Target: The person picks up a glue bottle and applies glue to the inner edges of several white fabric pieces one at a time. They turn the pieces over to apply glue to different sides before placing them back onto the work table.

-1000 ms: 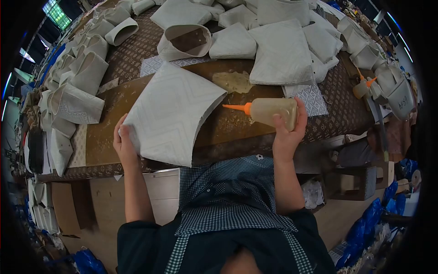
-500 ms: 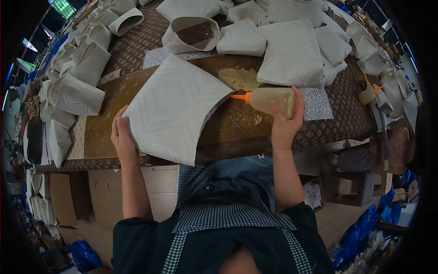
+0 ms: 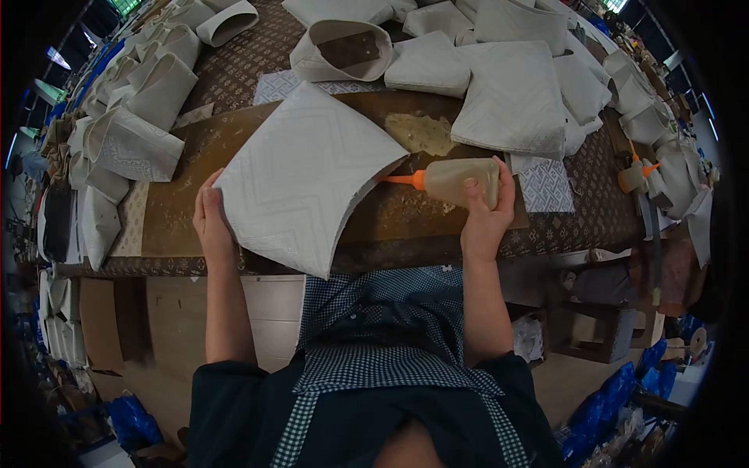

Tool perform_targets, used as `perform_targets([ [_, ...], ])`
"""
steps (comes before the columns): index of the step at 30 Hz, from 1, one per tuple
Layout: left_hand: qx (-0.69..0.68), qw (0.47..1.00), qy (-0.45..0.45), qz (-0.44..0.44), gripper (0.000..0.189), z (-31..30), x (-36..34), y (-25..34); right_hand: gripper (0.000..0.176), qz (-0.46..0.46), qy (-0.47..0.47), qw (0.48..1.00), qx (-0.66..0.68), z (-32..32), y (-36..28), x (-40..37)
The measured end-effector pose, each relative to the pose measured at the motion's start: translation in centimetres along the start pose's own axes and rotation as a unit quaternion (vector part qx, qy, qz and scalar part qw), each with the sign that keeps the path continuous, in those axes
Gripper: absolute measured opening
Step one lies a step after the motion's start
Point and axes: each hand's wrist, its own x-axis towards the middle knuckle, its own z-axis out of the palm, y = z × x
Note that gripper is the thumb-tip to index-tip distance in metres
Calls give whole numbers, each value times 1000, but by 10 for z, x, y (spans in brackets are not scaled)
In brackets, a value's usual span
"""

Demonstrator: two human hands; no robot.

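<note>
My left hand (image 3: 212, 222) grips the left corner of a white bag shell (image 3: 300, 175) with a raised zigzag pattern, its thumb along the edge. The shell is tilted on the table, and its curved open edge faces right. In my right hand (image 3: 488, 214) lies a translucent squeeze bottle (image 3: 451, 182) with an orange nozzle (image 3: 402, 180). That nozzle points left, its tip right at the shell's open edge and partly hidden by it. Beneath both is a brown, glue-stained work board (image 3: 421, 214).
More white bag shells (image 3: 507, 97) crowd the back and right of the table, and a row (image 3: 160, 90) lines the left. A patterned sheet (image 3: 546, 186) lies right of the bottle. Another orange-tipped bottle (image 3: 630, 179) stands at the right edge. Under the table are a cardboard box (image 3: 101, 324) and a stool (image 3: 593, 331).
The bottle has moved slightly down and left against the shell, and its nozzle tip now sits lower along the open edge. The left hand keeps its hold; the view has shifted a little.
</note>
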Motion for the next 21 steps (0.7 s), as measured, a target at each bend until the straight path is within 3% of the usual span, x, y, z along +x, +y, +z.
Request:
perform_targets([
  [21, 2, 1000, 7, 21, 45, -4, -3, -11, 56, 67, -59, 994, 65, 9, -8, -22],
])
